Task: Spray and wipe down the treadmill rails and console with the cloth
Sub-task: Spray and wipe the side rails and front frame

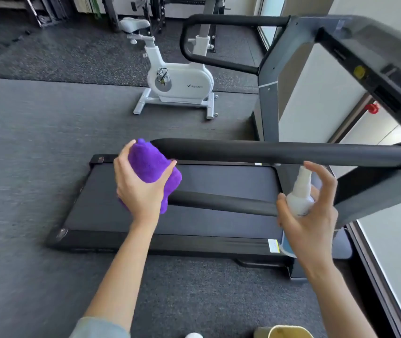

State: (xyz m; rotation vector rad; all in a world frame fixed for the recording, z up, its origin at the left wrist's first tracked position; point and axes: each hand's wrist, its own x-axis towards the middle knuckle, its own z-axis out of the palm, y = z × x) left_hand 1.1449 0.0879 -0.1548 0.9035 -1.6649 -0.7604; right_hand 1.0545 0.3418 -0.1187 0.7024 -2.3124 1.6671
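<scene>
My left hand (138,189) grips a bunched purple cloth (152,164) against the rounded left end of the treadmill's near black rail (280,152). My right hand (310,211) holds a small white spray bottle (300,193) just below that rail, nozzle up, index finger raised above the cap. A lower bar of the same rail (221,202) runs between my hands. The far rail (219,40) loops at the upper middle. The grey console (365,59) stretches across the upper right. The treadmill belt (219,181) lies below.
A white exercise bike (177,81) stands on the dark floor beyond the treadmill. Weight racks (131,11) line the back wall. A window and white wall (389,240) run along the right. A red fitting (372,108) sits on the wall behind the console.
</scene>
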